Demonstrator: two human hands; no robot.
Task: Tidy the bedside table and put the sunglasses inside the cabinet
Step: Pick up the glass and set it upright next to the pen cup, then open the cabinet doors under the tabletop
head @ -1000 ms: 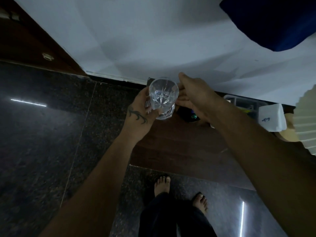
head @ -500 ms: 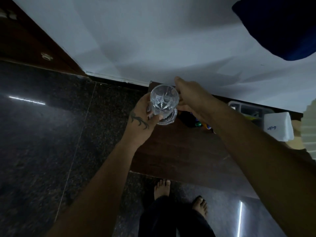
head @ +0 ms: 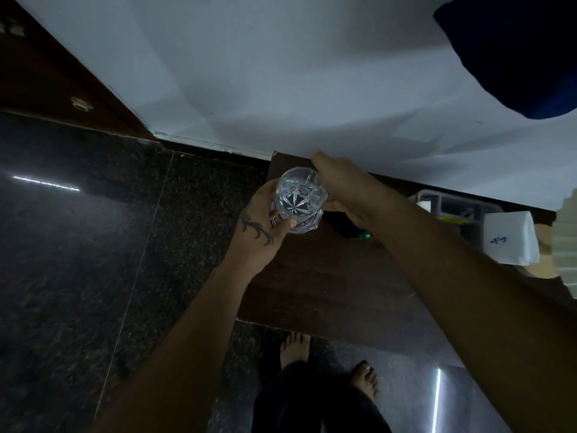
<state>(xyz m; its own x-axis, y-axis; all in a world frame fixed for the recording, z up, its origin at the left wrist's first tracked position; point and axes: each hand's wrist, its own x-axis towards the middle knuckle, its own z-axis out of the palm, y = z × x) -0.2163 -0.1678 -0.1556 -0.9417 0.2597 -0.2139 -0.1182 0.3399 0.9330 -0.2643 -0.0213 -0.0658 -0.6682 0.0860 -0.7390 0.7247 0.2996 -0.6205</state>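
A cut-crystal drinking glass (head: 299,204) stands upright at the far left corner of the dark wooden bedside table (head: 327,282). My left hand (head: 262,226) grips its left side with thumb and fingers curled round it. My right hand (head: 340,189) touches its right rim, fingers reaching over a dark object (head: 343,228) with a green tip, partly hidden under my forearm; it may be the sunglasses, I cannot tell. No cabinet door shows.
A white bed sheet (head: 281,73) lies behind the table, a dark blue pillow (head: 515,48) at top right. A clear plastic organiser box (head: 452,207), a white folded tissue (head: 509,242) and a pleated lampshade (head: 565,242) stand at the table's right. Dark granite floor lies left; my bare feet below.
The glass has come lower toward the table's left corner with both hands still on it. The view has shifted slightly.
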